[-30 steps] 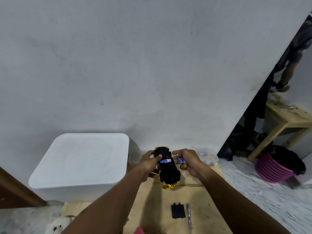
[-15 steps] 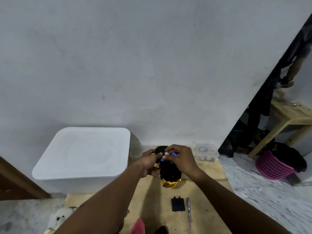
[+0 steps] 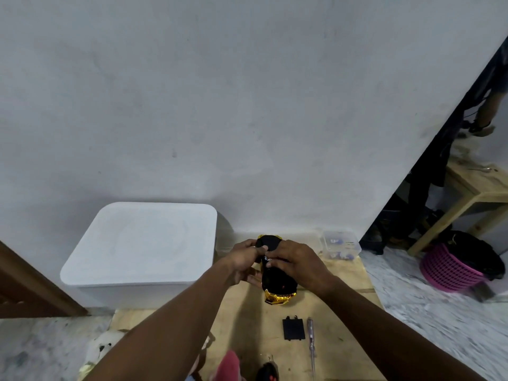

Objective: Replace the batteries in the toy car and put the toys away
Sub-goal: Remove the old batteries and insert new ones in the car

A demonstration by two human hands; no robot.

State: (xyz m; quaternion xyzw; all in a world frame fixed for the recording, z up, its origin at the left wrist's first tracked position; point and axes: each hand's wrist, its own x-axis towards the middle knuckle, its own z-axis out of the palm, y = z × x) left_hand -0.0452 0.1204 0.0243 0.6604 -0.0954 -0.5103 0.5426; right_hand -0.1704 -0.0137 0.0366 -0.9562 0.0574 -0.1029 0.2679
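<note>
Grip: left hand [image 3: 244,257], right hand [image 3: 298,264] on toy car [image 3: 278,283] above wooden board [image 3: 346,339].

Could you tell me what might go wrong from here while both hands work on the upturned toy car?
The right hand covers the toy car's underside, so a battery could seat the wrong way round unseen.
The left hand holds the car above the wooden board; hard pressing might make it slip.
The battery cover and screwdriver lie loose beside the right forearm and could get knocked off.
</note>
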